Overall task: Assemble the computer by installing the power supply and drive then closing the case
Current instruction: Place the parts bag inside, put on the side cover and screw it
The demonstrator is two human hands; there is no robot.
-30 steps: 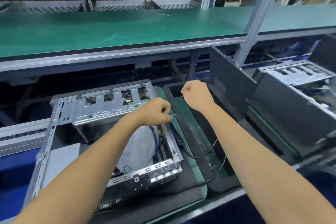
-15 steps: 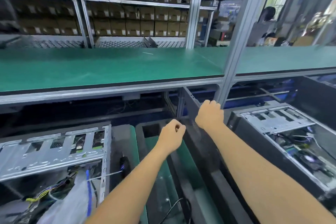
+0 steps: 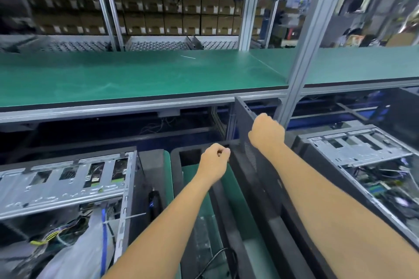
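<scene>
Right hand (image 3: pixel 267 132) grips the upright panel's (image 3: pixel 254 140) top edge, left hand (image 3: pixel 215 162) fisted and empty; one-handed, it could tip onto the open case (image 3: pixel 65 184).

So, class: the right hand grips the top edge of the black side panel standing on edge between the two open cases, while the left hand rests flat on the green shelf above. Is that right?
Not quite. In the head view the right hand does grip the top edge of the black side panel, but the left hand is not on the green shelf: it hangs below it as a loose fist, holding nothing visible.
</scene>
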